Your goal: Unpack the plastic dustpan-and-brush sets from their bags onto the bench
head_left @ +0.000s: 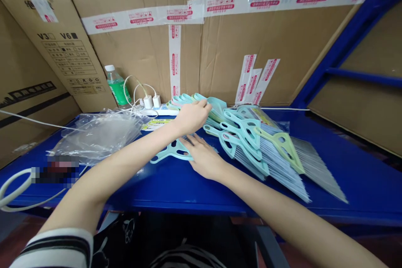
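Observation:
My left hand [191, 118] reaches to the back of the blue shelf [220, 194], its fingers gathered on a mint plastic brush handle [216, 104]. My right hand [204, 158] lies flat, fingers apart, over a pale blue plastic brush handle [171, 153], which is partly hidden beneath it. To the right, a heap of plastic-handled brushes with flat grey bristles [248, 142] fans across the shelf. A pale green brush [284, 146] lies on top of the heap. More mint handles [182, 99] are stacked at the back, next to my left hand.
Behind my hands stand a white power strip [157, 111] with chargers and a green bottle [117, 86]. A crumpled clear plastic bag [97, 136] lies at the left, with a white cable [19, 186] in front. Taped cardboard [251, 42] forms the back, and blue steel uprights [351, 46] frame the right.

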Demonstrator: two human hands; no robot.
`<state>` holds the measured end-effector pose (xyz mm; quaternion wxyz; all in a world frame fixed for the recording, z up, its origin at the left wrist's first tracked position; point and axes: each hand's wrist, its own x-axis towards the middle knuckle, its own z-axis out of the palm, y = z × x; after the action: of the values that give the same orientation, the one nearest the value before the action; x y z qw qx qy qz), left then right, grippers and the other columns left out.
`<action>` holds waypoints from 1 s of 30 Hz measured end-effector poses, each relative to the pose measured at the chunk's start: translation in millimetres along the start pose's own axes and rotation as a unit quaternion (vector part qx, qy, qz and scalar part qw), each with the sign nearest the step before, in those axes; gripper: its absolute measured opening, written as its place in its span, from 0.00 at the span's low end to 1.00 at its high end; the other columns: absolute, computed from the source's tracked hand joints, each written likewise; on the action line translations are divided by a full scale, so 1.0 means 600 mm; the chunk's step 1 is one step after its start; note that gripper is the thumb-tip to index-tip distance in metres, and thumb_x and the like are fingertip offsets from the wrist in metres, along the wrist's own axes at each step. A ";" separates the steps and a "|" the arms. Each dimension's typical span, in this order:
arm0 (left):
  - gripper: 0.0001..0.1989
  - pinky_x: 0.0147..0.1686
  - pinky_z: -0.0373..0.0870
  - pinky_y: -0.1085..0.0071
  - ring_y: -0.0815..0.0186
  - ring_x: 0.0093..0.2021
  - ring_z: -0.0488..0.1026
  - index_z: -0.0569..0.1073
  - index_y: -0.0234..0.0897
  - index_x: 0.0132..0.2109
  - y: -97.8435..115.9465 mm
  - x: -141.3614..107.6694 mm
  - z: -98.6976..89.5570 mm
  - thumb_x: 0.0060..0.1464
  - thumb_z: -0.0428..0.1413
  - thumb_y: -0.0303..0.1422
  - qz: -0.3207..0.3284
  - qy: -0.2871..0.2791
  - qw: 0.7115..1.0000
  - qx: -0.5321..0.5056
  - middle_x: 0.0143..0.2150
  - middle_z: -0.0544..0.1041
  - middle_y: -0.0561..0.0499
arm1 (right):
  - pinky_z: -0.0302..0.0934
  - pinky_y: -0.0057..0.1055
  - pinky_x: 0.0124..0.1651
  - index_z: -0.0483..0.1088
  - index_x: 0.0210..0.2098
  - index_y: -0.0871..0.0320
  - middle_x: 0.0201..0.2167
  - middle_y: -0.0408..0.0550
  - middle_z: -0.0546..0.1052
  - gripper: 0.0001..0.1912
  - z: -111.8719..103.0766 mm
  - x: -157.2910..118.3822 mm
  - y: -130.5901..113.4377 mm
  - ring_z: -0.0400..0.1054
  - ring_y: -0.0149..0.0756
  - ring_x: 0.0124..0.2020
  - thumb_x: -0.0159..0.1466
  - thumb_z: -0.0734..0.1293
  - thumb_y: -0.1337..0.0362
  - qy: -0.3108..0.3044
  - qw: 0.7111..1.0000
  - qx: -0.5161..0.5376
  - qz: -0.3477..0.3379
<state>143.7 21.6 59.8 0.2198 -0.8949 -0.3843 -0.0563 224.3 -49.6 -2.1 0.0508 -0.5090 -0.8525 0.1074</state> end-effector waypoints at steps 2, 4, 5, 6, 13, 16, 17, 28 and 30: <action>0.15 0.36 0.70 0.67 0.56 0.50 0.74 0.71 0.31 0.51 0.008 0.037 0.003 0.62 0.45 0.23 0.034 -0.004 0.999 0.016 0.48 0.75 0.39 | 0.48 0.52 0.66 0.48 0.69 0.67 0.68 0.65 0.52 0.39 0.001 0.001 0.002 0.43 0.55 0.69 0.60 0.63 0.74 0.008 1.000 -0.002 0.011; 0.15 0.37 0.69 0.66 0.55 0.49 0.75 0.73 0.31 0.49 0.011 0.066 0.008 0.61 0.45 0.21 0.076 -0.017 0.997 0.025 0.46 0.76 0.39 | 0.51 0.53 0.65 0.50 0.68 0.71 0.68 0.69 0.52 0.38 0.002 0.002 0.004 0.44 0.55 0.69 0.60 0.63 0.73 0.011 1.000 -0.002 0.021; 0.14 0.37 0.69 0.66 0.55 0.48 0.75 0.74 0.31 0.47 0.012 0.078 0.012 0.61 0.46 0.21 0.093 -0.024 0.995 0.028 0.44 0.77 0.39 | 0.52 0.53 0.64 0.50 0.67 0.72 0.67 0.70 0.52 0.38 0.002 0.003 0.004 0.44 0.56 0.69 0.59 0.64 0.73 0.011 1.000 -0.002 0.023; 0.13 0.37 0.69 0.66 0.55 0.47 0.76 0.75 0.31 0.45 0.013 0.087 0.015 0.60 0.47 0.20 0.106 -0.030 0.994 0.028 0.43 0.78 0.40 | 0.52 0.53 0.64 0.51 0.67 0.72 0.67 0.70 0.52 0.38 0.003 0.004 0.004 0.44 0.56 0.69 0.59 0.64 0.73 0.011 1.000 -0.002 0.024; 0.11 0.38 0.69 0.65 0.57 0.40 0.77 0.76 0.31 0.39 0.017 0.108 0.040 0.60 0.48 0.22 0.141 -0.030 0.989 0.018 0.37 0.79 0.39 | 0.47 0.48 0.67 0.52 0.66 0.71 0.66 0.69 0.55 0.38 0.002 0.004 0.003 0.47 0.53 0.68 0.59 0.65 0.72 0.019 0.999 -0.029 0.017; 0.10 0.39 0.68 0.65 0.59 0.38 0.77 0.76 0.31 0.40 0.013 0.106 0.042 0.60 0.49 0.22 0.152 -0.020 0.988 0.012 0.36 0.79 0.40 | 0.48 0.51 0.66 0.52 0.67 0.69 0.66 0.67 0.56 0.37 0.002 0.003 0.007 0.48 0.54 0.67 0.60 0.65 0.71 0.018 0.999 -0.033 0.017; 0.11 0.39 0.68 0.65 0.59 0.38 0.77 0.76 0.30 0.40 0.011 0.104 0.041 0.60 0.49 0.21 0.156 -0.014 0.988 0.012 0.36 0.79 0.40 | 0.48 0.51 0.65 0.52 0.67 0.69 0.66 0.67 0.56 0.37 0.003 0.003 0.007 0.48 0.55 0.67 0.61 0.65 0.70 0.017 0.999 -0.035 0.017; 0.14 0.31 0.66 0.67 0.58 0.38 0.76 0.74 0.27 0.44 -0.039 0.021 -0.012 0.59 0.45 0.17 0.115 -0.005 0.987 0.110 0.35 0.76 0.40 | 0.51 0.52 0.64 0.50 0.68 0.66 0.67 0.65 0.55 0.36 -0.006 0.000 0.004 0.47 0.61 0.67 0.62 0.63 0.71 -0.003 0.999 -0.028 0.029; 0.14 0.29 0.64 0.68 0.59 0.36 0.76 0.74 0.29 0.44 -0.052 -0.007 -0.022 0.59 0.45 0.18 0.091 0.004 0.988 0.122 0.33 0.75 0.42 | 0.51 0.51 0.64 0.51 0.68 0.66 0.66 0.64 0.57 0.35 -0.008 0.000 0.005 0.49 0.60 0.66 0.63 0.62 0.71 -0.002 0.999 -0.027 0.025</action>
<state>119.6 32.0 81.1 0.3330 -0.8924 -0.3044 0.0079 227.8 -47.5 1.9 0.0331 -0.5314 -0.8420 0.0867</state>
